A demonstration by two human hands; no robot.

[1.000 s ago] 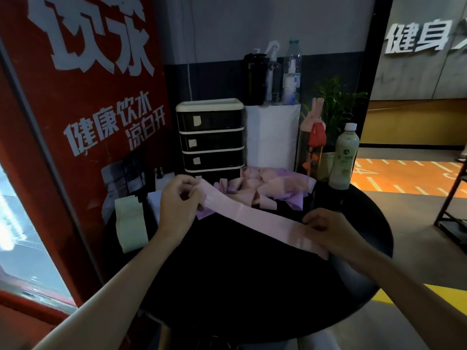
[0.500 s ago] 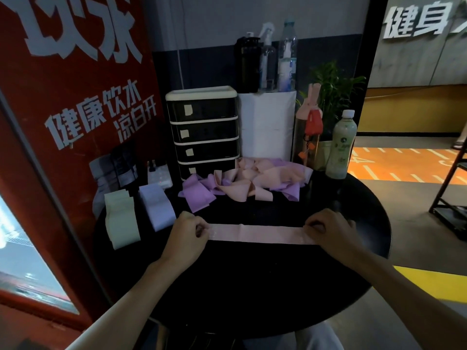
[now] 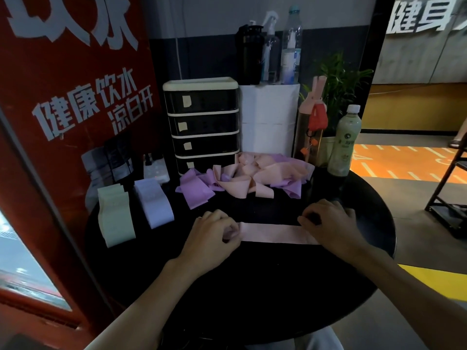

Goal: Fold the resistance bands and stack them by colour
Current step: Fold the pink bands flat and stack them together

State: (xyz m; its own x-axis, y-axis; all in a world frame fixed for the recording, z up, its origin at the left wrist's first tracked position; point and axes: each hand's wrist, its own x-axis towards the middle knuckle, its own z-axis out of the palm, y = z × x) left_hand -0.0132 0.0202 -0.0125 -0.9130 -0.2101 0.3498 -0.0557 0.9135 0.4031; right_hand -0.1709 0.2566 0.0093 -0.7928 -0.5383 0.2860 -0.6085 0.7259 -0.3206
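Pink band, left end: the left hand (image 3: 212,234) has its fingers curled in and pinches this end of the pink band (image 3: 271,232). The back of the hand faces up. The arm comes in from the bottom left.
Pink band, right end: the right hand (image 3: 328,223) sits knuckles up over this end. Its fingers bend down and grip the band. The arm comes in from the bottom right.
Hands together: they are well apart, one at each end, both low on the round black table (image 3: 252,286).
Look of the band: it is a pale pink strip, flat and smooth. It lies straight from side to side near the middle of the table. I cannot tell if it is one layer or two.
Green stack (image 3: 115,214): folded pale green bands sit in a neat pile at the left side of the table.
Pale lilac stack (image 3: 154,202): folded bands sit just beside the green stack, on its right.
Loose heap (image 3: 242,178): purple and peach bands lie in a messy pile at the back of the table, behind the pink band and apart from it.
Back of the table: a black drawer box (image 3: 201,122) stands behind the heap, with a white box (image 3: 269,117) next to it. A green drink bottle (image 3: 344,142) stands at the right.
Left side: a red sign (image 3: 63,84) with white letters stands beside the table.
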